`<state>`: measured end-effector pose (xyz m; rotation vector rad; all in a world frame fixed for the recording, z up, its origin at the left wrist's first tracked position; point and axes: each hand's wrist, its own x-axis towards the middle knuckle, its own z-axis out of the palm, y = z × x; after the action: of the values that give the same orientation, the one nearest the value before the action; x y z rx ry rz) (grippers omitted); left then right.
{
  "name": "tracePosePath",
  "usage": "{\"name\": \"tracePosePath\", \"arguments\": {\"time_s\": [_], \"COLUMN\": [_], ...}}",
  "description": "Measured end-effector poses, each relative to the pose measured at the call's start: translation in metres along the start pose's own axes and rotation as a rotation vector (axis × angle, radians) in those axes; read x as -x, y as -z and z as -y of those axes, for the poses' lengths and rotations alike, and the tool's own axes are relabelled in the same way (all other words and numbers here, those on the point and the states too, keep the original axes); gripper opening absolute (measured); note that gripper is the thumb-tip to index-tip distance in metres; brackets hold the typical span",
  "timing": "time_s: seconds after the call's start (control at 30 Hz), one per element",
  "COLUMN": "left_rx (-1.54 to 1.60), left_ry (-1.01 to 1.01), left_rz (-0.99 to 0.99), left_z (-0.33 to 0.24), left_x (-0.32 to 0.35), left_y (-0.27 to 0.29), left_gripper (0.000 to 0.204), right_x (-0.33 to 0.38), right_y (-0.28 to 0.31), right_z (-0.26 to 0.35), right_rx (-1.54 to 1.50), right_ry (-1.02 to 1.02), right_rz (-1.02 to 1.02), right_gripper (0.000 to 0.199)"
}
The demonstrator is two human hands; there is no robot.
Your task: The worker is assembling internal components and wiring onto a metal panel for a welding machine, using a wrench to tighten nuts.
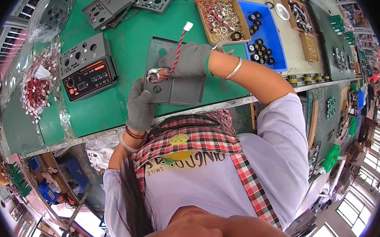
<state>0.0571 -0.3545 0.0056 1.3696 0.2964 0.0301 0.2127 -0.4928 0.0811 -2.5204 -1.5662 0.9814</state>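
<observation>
A dark grey bent metal panel [185,91] with round holes lies at the near table edge. My left hand [140,108], in a grey glove, grips its left edge, fingers closed. My gloved right hand [187,60] is closed over the panel, round what looks like a metal spanner [223,46]; its far end shows beyond the wrist, and most of its shaft is hidden by the glove. Beside the right fingertips, a silvery ring [153,76] sits at a panel hole. A twisted red-and-black wire [178,51] rises from there to a white connector [188,26].
A finished-looking grey housing [90,67] with a black-and-red front stands left. Bundled wires [38,86] lie farther left. More grey panels [112,5] are stacked at the back. A cardboard box [244,36] of metal rings and a blue bin [281,45] with black round parts stand at right.
</observation>
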Motion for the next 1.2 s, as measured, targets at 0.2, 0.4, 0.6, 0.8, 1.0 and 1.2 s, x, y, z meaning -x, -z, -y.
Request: {"name": "tracePosePath", "arguments": {"time_s": [0.2,0.4,0.6,0.8,1.0,1.2], "left_rx": [0.147,-0.423,-0.589,-1.143,-1.21,-1.054], "left_ry": [0.139,-0.177,-0.137,-0.657,-0.8,-0.421], "left_rz": [-0.101,-0.118,-0.152,-0.241,-0.231,-0.393], "left_z": [-0.005,-0.004,0.007,0.01,-0.026,-0.086], "left_x": [0.005,0.007,0.007,-0.012,-0.082,-0.2], "left_y": [-0.009,-0.012,-0.011,-0.008,0.037,0.071], "left_gripper": [0.034,0.033,0.029,0.028,0.027,0.023], "right_x": [-0.008,-0.02,-0.005,0.0,0.045,0.027], "right_y": [-0.037,-0.085,-0.079,-0.064,-0.025,-0.116], "right_z": [0.002,-0.001,0.017,0.021,-0.012,-0.017], "right_rx": [-0.063,-0.318,-0.532,-0.919,-1.11,-0.447], "right_ry": [-0.041,-0.096,-0.167,-0.229,-0.313,-0.275], "right_rz": [-0.026,-0.156,-0.116,-0.149,-0.385,-0.655], "right_gripper": [0.035,0.037,0.041,0.043,0.037,0.039]}}
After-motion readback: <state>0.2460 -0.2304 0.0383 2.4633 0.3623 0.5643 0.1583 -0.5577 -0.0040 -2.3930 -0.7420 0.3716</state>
